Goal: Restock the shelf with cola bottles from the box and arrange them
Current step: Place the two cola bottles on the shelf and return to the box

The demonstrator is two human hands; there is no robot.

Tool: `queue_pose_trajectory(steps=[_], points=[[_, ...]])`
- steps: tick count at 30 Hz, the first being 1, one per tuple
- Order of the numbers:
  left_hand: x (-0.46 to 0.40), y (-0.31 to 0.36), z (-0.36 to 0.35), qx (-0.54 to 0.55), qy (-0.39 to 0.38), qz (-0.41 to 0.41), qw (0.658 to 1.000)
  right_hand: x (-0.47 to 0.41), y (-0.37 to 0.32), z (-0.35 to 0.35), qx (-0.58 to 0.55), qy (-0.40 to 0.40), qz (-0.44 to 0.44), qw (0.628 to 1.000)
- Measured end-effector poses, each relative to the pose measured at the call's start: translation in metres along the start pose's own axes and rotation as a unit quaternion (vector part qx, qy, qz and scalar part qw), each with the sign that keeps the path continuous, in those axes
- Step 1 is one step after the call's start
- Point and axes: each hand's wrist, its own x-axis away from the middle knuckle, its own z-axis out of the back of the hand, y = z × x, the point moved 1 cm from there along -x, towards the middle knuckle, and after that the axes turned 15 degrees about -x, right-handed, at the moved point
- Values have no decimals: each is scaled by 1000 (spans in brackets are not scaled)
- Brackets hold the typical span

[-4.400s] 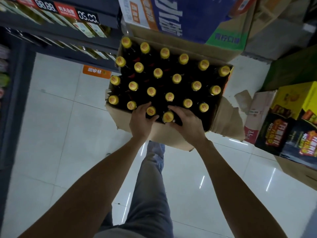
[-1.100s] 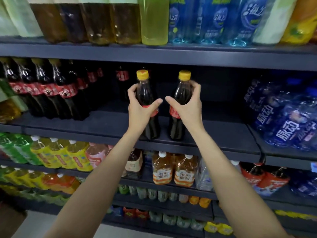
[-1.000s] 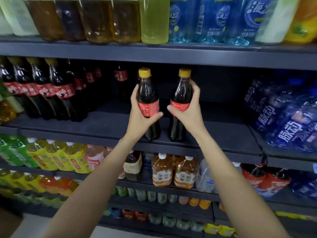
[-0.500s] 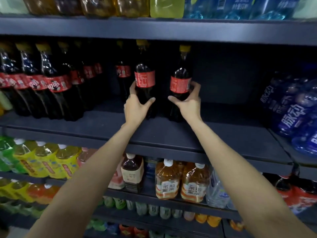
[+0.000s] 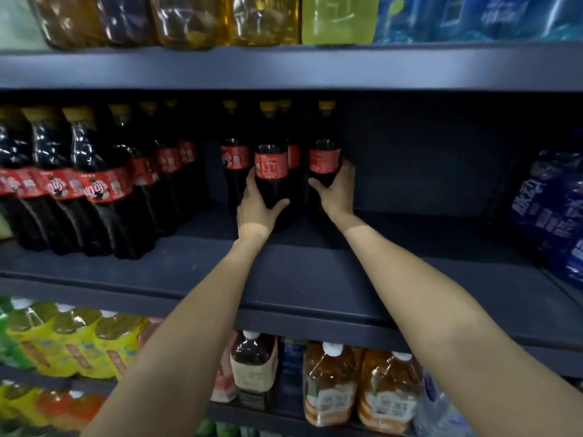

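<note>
Both bottles now sit deeper on the shelf than half a second ago, pushed back toward the rear row, and both arms reach further in. Left hand (image 5: 257,205) grips the lower body of the left cola bottle (image 5: 272,178), thumb curled across the front below the red label, fingers wrapped round the far side. Right hand (image 5: 337,190) grips the right cola bottle (image 5: 325,159) low on its body, fingers round its right side just under the label, thumb pointing left across the front. Both bottles stand upright on the dark shelf (image 5: 315,279), yellow caps up near the underside of the board above, a small gap between the two. Two more cola bottles stand just behind and left of them: one (image 5: 235,159) beside the left hand, another (image 5: 293,152) showing between the held pair. Further left a block of larger cola bottles (image 5: 94,184) fills the shelf up to near its front edge. To the right of the hands the shelf runs bare to a pack of blue-labelled bottles (image 5: 555,209) at the far right. Upper shelf carries amber, yellow-green and blue drinks (image 5: 337,17). Lower shelf holds tea bottles (image 5: 331,383) and yellow-labelled bottles (image 5: 79,339), partly hidden by the forearms.
</note>
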Motion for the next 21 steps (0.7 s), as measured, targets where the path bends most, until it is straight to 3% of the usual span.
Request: queue_pose_trajectory(steps=[4, 8, 17, 21], points=[[3, -1, 1, -63, -3, 10, 998, -5, 7, 1, 24, -19, -21, 999], [4, 10, 10, -90, -39, 21, 995, 3, 5, 12, 121, -46, -30, 991], [33, 39, 61, 7, -126, 90, 988, 40, -55, 60, 257, -91, -34, 962], [75, 64, 90, 53, -176, 65, 981, 91, -107, 104, 272, -104, 19, 956]])
